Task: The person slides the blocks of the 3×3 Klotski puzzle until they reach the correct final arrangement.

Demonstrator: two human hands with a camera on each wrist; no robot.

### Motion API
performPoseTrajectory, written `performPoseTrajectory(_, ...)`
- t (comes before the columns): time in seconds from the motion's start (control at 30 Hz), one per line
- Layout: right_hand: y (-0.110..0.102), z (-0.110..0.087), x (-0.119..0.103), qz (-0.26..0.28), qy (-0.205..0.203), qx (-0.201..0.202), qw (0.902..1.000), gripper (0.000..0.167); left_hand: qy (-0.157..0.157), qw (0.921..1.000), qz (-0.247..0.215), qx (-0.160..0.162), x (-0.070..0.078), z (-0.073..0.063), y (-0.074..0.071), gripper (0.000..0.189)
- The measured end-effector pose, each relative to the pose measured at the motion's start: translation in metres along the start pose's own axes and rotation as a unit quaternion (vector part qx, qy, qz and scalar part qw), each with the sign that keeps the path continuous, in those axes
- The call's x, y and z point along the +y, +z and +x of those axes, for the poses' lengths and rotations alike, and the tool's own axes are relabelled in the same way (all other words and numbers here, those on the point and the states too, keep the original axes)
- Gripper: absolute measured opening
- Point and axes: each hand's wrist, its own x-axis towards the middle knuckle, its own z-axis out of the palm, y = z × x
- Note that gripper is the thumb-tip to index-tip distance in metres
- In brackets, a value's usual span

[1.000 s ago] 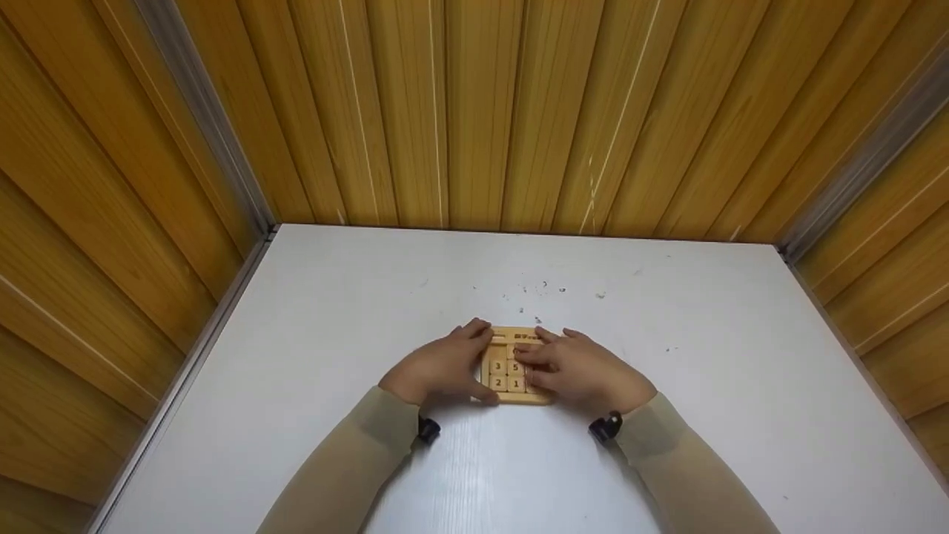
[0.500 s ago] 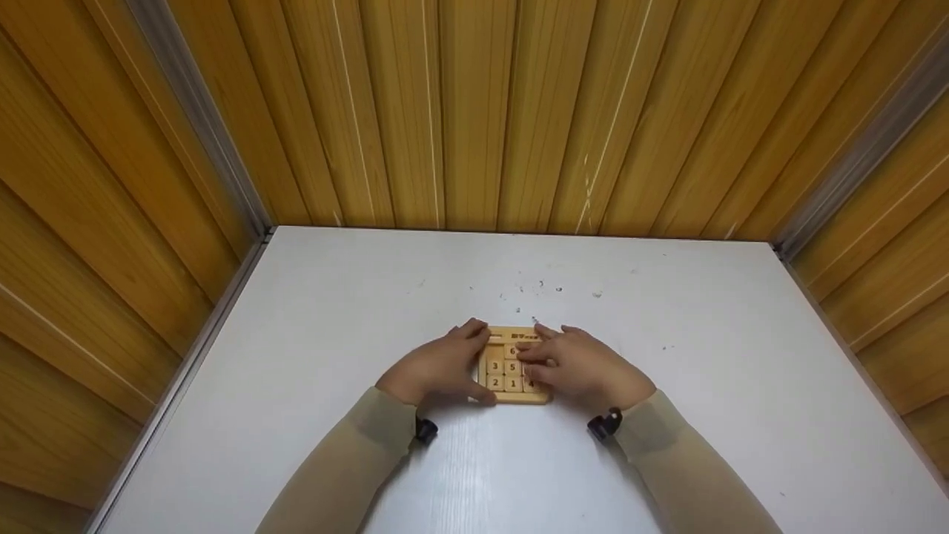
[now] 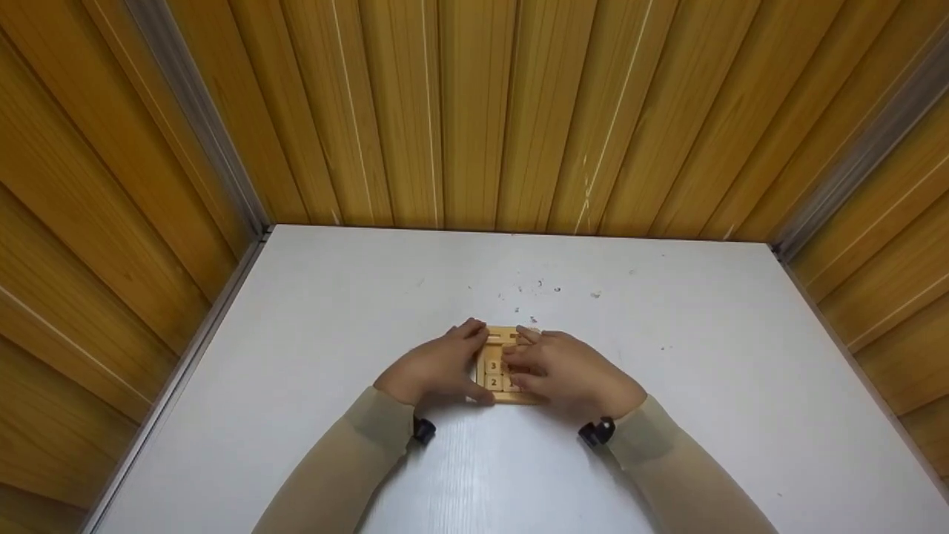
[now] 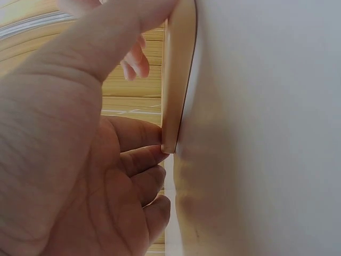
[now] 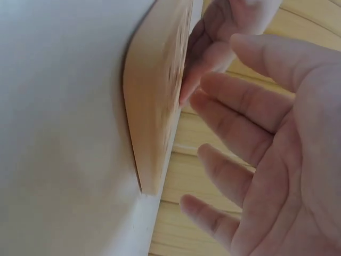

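A wooden number slide puzzle (image 3: 511, 398) lies flat on the white table. My left hand (image 3: 441, 365) holds its left side, thumb at the near corner and fingertips at the far corner. In the left wrist view, the thumb and fingers span the puzzle's edge (image 4: 178, 74). Tiles 3 (image 3: 494, 366) and 2 (image 3: 494, 383) show in the left column, with a bare slot above them. My right hand (image 3: 574, 374) hovers over the right part, hiding most other tiles. Seen from the right wrist, its loosely bent fingers (image 5: 229, 122) stand apart from the puzzle.
The white table (image 3: 356, 297) spreads around the puzzle, with small dark marks (image 3: 557, 289) on its surface beyond it. Yellow wood-plank walls (image 3: 474, 111) with grey metal corner posts (image 3: 200, 111) enclose the back and sides.
My right hand has shifted left across the puzzle, covering tiles 6 and 5, which showed half a second ago. The left hand keeps its hold.
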Motion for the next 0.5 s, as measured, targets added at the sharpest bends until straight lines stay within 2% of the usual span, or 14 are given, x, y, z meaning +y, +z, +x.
performPoseTrajectory(0.1, 0.003, 0.001, -0.002, -0.002, -0.002, -0.001, 1.0000, 0.043, -0.001, 1.0000, 0.003, -0.001, -0.001, 0.001, 0.000, 0.128)
performPoseTrajectory(0.33, 0.011, 0.004, -0.003, -0.002, -0.045, -0.002, 0.9990, 0.041, -0.002, 1.0000, 0.004, -0.001, -0.001, 0.002, 0.000, 0.128)
performPoseTrajectory(0.5, 0.013, 0.004, -0.005, -0.004, -0.030, -0.022, 0.9993, 0.046, 0.003, 1.0000, 0.003, -0.002, -0.001, 0.002, -0.001, 0.129)
